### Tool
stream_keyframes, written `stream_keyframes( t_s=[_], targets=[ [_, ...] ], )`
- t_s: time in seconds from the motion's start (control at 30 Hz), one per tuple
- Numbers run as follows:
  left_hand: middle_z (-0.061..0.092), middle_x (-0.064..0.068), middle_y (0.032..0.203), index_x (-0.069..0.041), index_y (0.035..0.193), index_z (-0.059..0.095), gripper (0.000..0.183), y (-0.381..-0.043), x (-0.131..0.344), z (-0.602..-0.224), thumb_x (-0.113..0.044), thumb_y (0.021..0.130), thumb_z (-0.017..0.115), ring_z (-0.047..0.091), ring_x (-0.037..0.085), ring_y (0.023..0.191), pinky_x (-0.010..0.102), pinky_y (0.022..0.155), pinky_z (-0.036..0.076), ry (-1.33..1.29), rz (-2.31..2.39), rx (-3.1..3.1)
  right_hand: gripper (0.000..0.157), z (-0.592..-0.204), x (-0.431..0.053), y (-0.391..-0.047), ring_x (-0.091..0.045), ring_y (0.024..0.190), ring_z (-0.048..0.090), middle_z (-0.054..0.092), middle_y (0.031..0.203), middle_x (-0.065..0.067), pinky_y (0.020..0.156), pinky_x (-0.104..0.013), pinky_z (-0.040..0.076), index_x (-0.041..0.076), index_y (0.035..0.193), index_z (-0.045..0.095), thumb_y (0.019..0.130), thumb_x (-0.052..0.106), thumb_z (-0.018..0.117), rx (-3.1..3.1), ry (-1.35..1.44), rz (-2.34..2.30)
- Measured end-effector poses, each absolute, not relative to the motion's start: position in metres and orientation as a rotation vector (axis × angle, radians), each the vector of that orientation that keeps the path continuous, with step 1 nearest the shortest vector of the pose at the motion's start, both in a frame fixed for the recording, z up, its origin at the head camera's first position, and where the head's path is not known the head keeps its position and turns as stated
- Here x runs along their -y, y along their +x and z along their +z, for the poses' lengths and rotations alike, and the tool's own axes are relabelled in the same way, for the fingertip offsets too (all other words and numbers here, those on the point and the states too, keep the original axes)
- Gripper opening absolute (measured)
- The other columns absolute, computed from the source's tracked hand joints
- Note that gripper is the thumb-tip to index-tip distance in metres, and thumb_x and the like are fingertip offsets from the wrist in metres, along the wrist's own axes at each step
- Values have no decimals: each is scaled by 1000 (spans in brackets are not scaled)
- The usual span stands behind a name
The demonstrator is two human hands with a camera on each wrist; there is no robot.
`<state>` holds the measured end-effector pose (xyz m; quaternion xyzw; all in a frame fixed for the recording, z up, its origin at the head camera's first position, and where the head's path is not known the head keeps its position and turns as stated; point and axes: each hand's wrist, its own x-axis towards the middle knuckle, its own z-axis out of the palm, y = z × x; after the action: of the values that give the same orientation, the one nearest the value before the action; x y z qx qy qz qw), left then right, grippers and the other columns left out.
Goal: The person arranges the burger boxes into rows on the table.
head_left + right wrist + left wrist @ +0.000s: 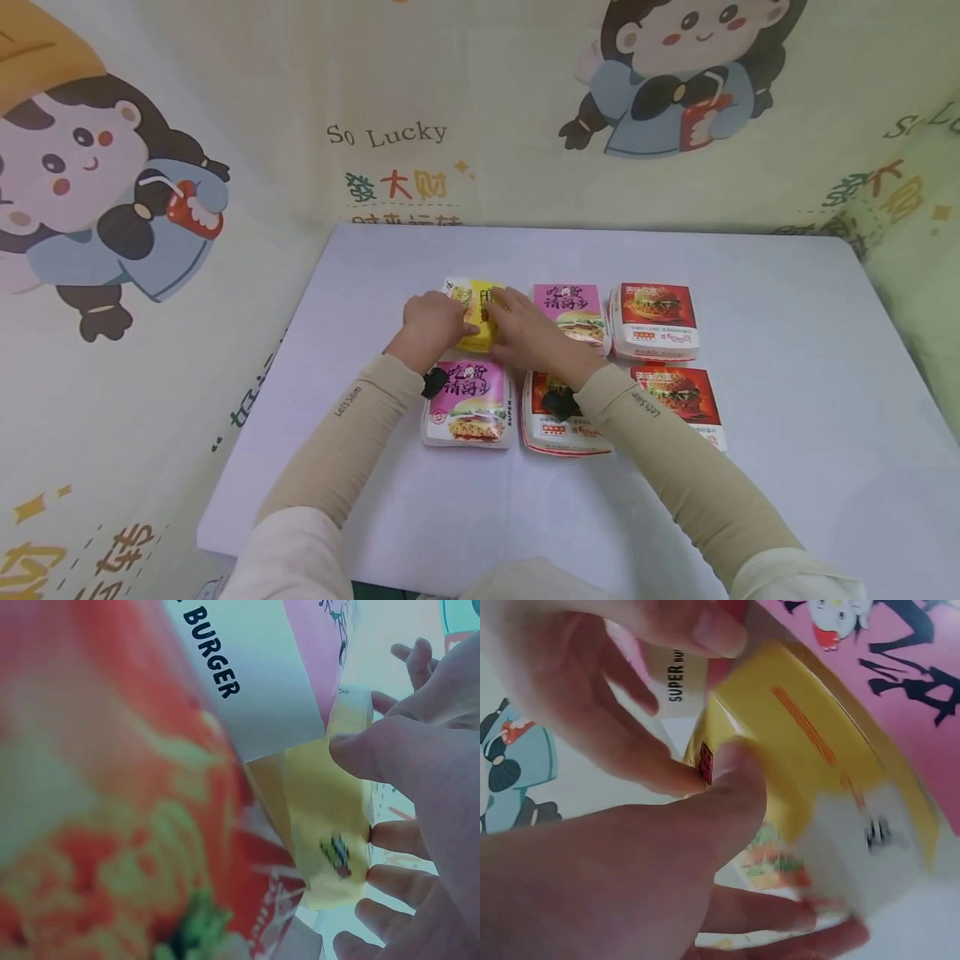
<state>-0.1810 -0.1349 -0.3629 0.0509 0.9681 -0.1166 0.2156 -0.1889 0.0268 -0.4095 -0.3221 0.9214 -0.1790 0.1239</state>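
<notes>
A yellow burger box (474,310) sits between both hands in the back row, at its left end. My left hand (435,325) grips its left side; the left wrist view shows the thumb over the box's yellow face (780,720) and fingers round the far side. On the other side, my right hand (534,337) holds the right part, with thumb and fingertips on the box's yellow side (330,802) in the right wrist view. Just in front lies a pink burger box (468,404), below my left wrist. Another pink burger box (573,300) stands right of the yellow one.
Red-and-white burger boxes stand to the right: one at the back (656,321), one in front (558,429) under the right wrist, one (686,396) partly behind the right forearm. All are on a white table (465,517). A printed curtain (510,125) hangs behind it.
</notes>
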Motion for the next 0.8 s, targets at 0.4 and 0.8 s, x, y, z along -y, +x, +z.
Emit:
stream_keyframes(
  t_s=[0.4, 0.8],
  targets=[
    [37, 19, 153, -9, 146, 38, 75, -191, 149, -368, -30, 86, 78, 41, 38, 137, 54, 104, 48, 260, -108, -2730, 75, -410, -26, -189, -33, 152, 21, 20, 164, -17, 124, -46, 22, 5, 153, 34, 91, 23, 71, -2656, -935, -559],
    [47, 17, 144, -3, 137, 43, 67, -196, 158, -369, -21, 85, 80, 49, 32, 131, 44, 106, 49, 382, -13, -2676, 70, -413, -24, -190, -33, 151, 23, 22, 163, -17, 124, -45, 23, 4, 151, 37, 92, 23, 70, -2658, -944, -549]
  ],
)
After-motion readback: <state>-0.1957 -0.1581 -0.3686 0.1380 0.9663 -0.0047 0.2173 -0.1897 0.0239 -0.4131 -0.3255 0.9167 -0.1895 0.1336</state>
